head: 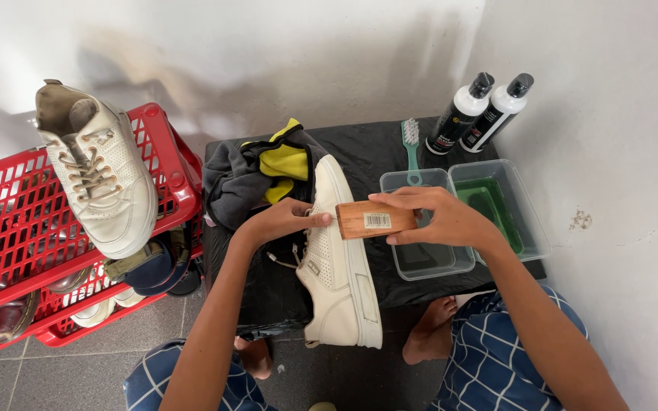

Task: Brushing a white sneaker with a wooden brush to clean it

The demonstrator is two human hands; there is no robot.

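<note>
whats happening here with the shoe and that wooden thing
A seated person holds a white leather sneaker on its side over a black-covered low table. The left hand steadies the shoe near its opening, while the right hand presses a wooden-backed brush against its sole edge. Beside them sit two clear plastic tubs, one holding green liquid, a teal toothbrush and two black-and-white bottles. Another white sneaker rests on a red plastic crate.
</note>
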